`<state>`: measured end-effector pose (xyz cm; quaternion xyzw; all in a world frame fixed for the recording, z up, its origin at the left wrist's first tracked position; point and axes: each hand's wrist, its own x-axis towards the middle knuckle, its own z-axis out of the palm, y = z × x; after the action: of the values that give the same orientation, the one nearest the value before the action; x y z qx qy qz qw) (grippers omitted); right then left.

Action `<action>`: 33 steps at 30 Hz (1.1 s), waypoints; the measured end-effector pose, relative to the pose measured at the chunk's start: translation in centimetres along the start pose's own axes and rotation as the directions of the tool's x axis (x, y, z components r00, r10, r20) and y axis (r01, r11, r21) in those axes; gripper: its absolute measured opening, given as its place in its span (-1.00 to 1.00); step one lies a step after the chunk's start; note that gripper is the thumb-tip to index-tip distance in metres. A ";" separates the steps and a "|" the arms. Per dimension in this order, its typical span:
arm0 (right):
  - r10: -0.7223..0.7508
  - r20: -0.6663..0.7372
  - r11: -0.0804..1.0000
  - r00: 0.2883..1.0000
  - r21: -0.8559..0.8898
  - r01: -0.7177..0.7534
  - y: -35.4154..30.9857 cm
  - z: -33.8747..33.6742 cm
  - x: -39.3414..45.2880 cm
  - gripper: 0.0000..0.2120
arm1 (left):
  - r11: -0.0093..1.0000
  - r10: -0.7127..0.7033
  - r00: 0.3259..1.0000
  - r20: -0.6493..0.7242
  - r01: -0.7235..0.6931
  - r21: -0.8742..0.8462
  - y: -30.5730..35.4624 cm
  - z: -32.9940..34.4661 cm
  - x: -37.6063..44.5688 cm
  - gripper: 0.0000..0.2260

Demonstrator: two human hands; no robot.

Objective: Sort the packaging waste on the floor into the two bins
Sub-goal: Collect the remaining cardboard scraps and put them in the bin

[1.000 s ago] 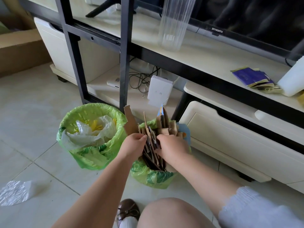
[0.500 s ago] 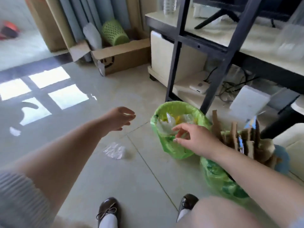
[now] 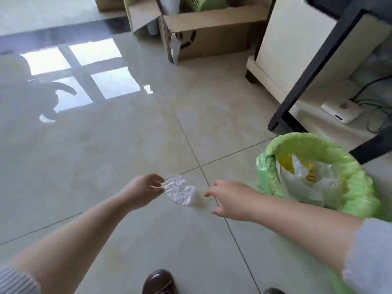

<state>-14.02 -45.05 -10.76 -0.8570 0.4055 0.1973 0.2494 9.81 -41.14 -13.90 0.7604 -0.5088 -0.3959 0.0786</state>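
**Two hands, one crinkly wrapper**

Head view:

One crumpled piece of clear shiny plastic wrap down on the pale glossy floor tiles, close to where four tiles meet. Pinched at its left edge by the left hand, thumb and fingers curled onto the plastic. Hard to tell whether lifted a bit or flat on the floor.

Just to the right of the wrap, not touching it: the right hand, held low over the floor, fingers loose and spread, gripping nothing. Bare forearms on both sides, with a striped grey sleeve low on the left and a pale blue-white sleeve low on the right.

Beside the right arm: one round bin lined with a light green plastic bag. Inside it, white and yellow plastic bags, all scrunched up. Only this one bin in sight.

Two dark brown leather shoes at the bottom edge, one near the middle, the other barely peeking in.

Farther back: an open brown cardboard box, a cream cabinet, a black metal frame leg, a small white gadget box with dark wires next to it. Bright window shapes shining on the floor at the left.
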 end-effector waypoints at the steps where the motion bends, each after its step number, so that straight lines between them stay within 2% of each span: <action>1: 0.014 0.027 1.000 1.000 0.015 -0.014 0.1 0.8 1.9 -0.49 | 1.000 -0.013 1.000 -0.002 0.013 -0.005 -1.0 1.0 1.2 -0.75; 5: 0.105 0.116 0.979 0.988 0.162 -0.123 0.9 4.4 8.6 -0.36 | 0.997 -0.069 0.995 -0.078 0.070 0.009 -4.5 4.1 5.8 -0.64; 8: 0.107 0.176 0.964 0.979 0.221 -0.145 1.0 7.3 11.7 -0.31 | 0.996 -0.092 0.990 -0.111 0.092 -0.005 -6.4 5.9 8.5 -0.56; 12: 0.114 0.172 0.957 0.978 0.244 -0.154 1.0 9.6 13.7 -0.40 | 0.992 -0.121 0.984 -0.132 0.123 0.007 -6.9 7.9 11.2 -0.52; 16: 0.207 0.060 0.907 0.976 0.361 -0.215 1.4 10.6 15.0 -0.57 | 0.990 -0.125 0.984 -0.125 0.131 0.046 -6.0 9.5 12.1 -0.74; 19: 0.318 0.021 0.793 0.948 0.543 -0.278 1.7 10.6 14.7 -0.73 | 0.993 -0.061 0.996 -0.063 0.067 0.092 -4.8 9.8 11.9 -0.94; 21: 0.419 0.003 0.647 0.908 0.701 -0.301 2.3 10.2 13.8 -0.87 | 1.000 -0.024 0.999 -0.023 0.024 -0.005 -4.0 9.6 11.4 -0.95; 23: 0.493 -0.007 0.519 0.870 0.805 -0.288 2.6 9.4 12.3 -0.89 | 0.968 -0.026 0.999 0.031 0.033 -0.248 -2.7 9.1 10.2 -0.94; 25: 0.507 0.023 0.359 0.861 0.903 -0.236 2.6 8.0 10.5 -0.74 | 0.872 -0.024 0.997 0.077 0.058 -0.486 -0.9 8.2 8.5 -0.96; 27: 0.447 0.045 0.248 0.893 0.953 -0.172 2.5 6.4 8.3 -0.58 | 0.789 0.010 0.996 0.087 0.046 -0.612 1.0 7.3 6.7 -0.91; 28: 0.427 0.038 0.237 0.903 0.959 -0.153 2.4 5.5 6.9 -0.60 | 0.758 0.046 0.995 0.087 0.022 -0.652 2.3 6.9 5.6 -0.89; 30: 0.454 -0.016 0.257 0.891 0.960 -0.114 2.6 3.7 3.5 -0.80 | 0.697 0.127 0.987 0.101 -0.016 -0.717 5.3 6.2 3.0 -0.90; 31: 0.494 -0.051 0.252 0.868 0.964 -0.087 2.7 2.9 1.7 -0.87 | 0.669 0.177 0.976 0.123 -0.028 -0.743 6.7 6.1 1.5 -0.90; 33: 0.580 -0.112 0.224 0.807 0.974 -0.026 3.2 1.3 -1.7 -0.85 | 0.645 0.292 0.943 0.158 -0.072 -0.761 9.7 6.1 -1.4 -0.78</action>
<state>-17.79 -45.02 -11.74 -0.4567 0.6516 -0.2424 0.5551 -1.47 -42.85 -12.19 0.5449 -0.3824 -0.6574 0.3531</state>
